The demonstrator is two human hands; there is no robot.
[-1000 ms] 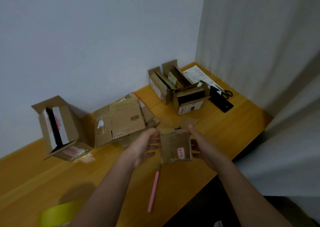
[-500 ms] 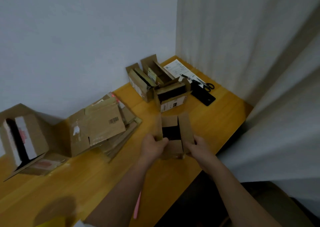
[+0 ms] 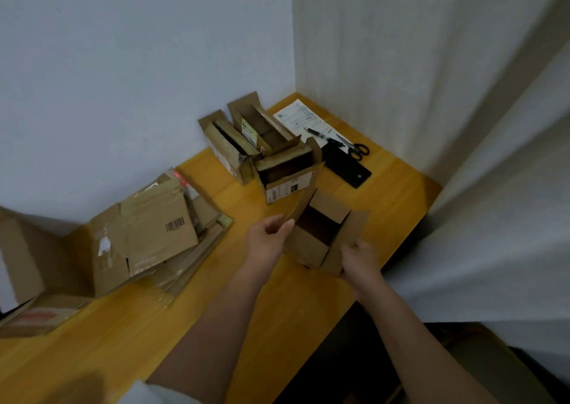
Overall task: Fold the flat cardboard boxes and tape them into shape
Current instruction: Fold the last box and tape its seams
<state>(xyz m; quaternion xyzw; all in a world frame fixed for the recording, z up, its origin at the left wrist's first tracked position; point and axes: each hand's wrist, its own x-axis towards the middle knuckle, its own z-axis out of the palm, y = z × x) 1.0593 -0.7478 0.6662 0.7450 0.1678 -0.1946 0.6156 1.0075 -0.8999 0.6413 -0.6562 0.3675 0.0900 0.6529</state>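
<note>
A small brown cardboard box (image 3: 311,244) stands open-topped on the wooden table (image 3: 197,308), its flaps spread outward and its inside dark. My left hand (image 3: 266,241) pinches the box's left flap between thumb and fingers. My right hand (image 3: 359,260) grips the box's near right corner and flap. A pile of flat cardboard boxes (image 3: 148,234) lies to the left against the wall.
Three folded open boxes (image 3: 262,153) stand at the back by the wall. Behind them lie a paper sheet (image 3: 300,118), a pen (image 3: 314,132), scissors (image 3: 354,147) and a black flat item (image 3: 347,166). Another open box (image 3: 21,268) sits far left. A white curtain (image 3: 493,187) hangs right.
The small box has gone from held up with its labelled side toward me to standing open-topped on the table further right. Both hands moved right with it. The view swung right.
</note>
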